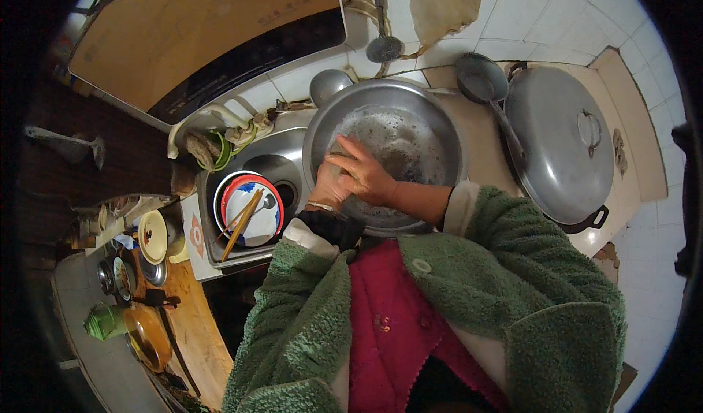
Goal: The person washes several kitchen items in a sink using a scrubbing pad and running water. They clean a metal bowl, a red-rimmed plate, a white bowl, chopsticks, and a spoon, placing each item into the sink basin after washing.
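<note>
A large metal basin (pixel 452 138) of sudsy water stands in front of me, partly over the right side of a steel sink. My left hand (pixel 333 179), with a bracelet at the wrist, is over the basin's left part. My right hand (pixel 365 174) lies across it, palm against it, with some fingers spread. Whether anything is between the two palms is hidden. In the sink (pixel 302 138), left of the basin, sit stacked enamel bowls (pixel 248 236) holding wooden chopsticks (pixel 241 225) and a metal spoon (pixel 268 201).
A lidded oval metal pan (pixel 560 144) and a metal ladle (pixel 482 78) stand on the right counter. Behind the sink are a tap (pixel 174 135) and a green basket (pixel 222 152). A skimmer (pixel 384 48) hangs on the wall. Bowls and a green container (pixel 104 321) are at left.
</note>
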Demonstrator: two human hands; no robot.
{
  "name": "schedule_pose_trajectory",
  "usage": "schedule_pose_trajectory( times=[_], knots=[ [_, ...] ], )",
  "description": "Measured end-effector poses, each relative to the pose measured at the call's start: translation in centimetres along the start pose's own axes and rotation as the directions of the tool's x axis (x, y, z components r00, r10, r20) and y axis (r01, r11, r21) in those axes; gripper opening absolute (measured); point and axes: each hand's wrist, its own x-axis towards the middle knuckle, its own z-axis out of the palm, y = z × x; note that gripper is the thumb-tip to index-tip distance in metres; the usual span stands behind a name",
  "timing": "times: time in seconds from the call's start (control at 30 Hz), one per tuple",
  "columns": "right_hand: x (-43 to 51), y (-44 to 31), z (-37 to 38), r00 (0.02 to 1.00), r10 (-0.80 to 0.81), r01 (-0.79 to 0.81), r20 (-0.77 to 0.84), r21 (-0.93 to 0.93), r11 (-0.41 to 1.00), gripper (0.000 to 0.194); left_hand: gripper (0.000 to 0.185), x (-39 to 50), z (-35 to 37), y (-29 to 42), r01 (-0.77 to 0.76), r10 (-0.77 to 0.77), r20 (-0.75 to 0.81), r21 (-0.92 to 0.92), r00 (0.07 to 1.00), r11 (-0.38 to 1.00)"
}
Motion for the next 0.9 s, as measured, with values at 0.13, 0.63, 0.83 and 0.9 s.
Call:
schedule_pose_trajectory(
  times=[0.13,0.63,0.83,0.9],
  knots=[
    [1.4,-0.1,-0.2,1.000,0.010,-0.010,0.007,0.021,1.000,0.029,0.032,0.2,0.1,-0.4,-0.056,0.055,0.013,0.094,0.998,0.994],
    [5.8,0.6,0.2,0.871,0.491,-0.490,0.006,0.052,0.870,0.042,0.020,-0.1,-0.1,-1.3,-0.154,0.174,-0.025,0.356,0.984,0.922],
    [6.2,4.0,0.9,0.755,0.656,-0.656,-0.007,-0.033,0.754,0.050,0.025,-2.0,1.9,-1.4,0.016,0.198,-0.291,0.596,0.936,0.802],
    [6.0,5.3,0.9,0.688,0.725,-0.724,0.000,-0.055,0.687,0.053,0.025,-2.3,1.8,-1.3,0.107,0.092,-0.378,0.472,0.921,0.875]
  ],
)
